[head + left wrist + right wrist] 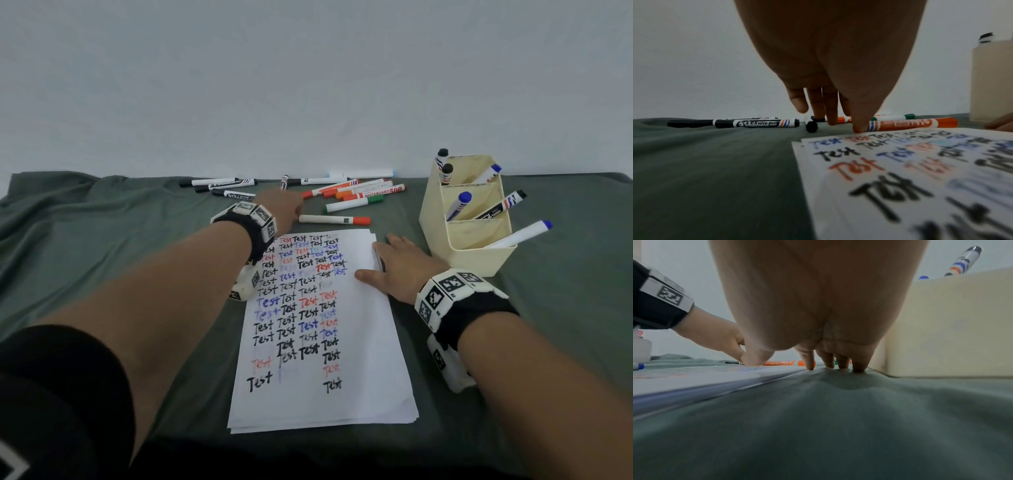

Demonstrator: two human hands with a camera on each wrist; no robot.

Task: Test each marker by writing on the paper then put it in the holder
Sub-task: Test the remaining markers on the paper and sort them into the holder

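Observation:
A stack of white paper (322,342) covered in "Test" words lies on the green cloth. Beyond its top edge lies an orange-capped marker (334,219). My left hand (289,210) reaches over the paper's top left corner to that marker's left end. In the left wrist view the thumb tip (859,126) touches the end of the orange marker (910,124), and the fingers (830,113) point down, holding nothing. My right hand (394,263) lies flat, thumb on the paper's right edge, fingertips (838,365) on the cloth. The cream holder (469,246) stands at right with several markers in it.
Loose markers lie in a row behind the paper: black ones (233,185) at left, orange, red and green ones (359,193) in the middle. A black whiteboard marker (756,124) lies left of my left hand. The cloth (102,240) is wrinkled at left. A white wall stands behind.

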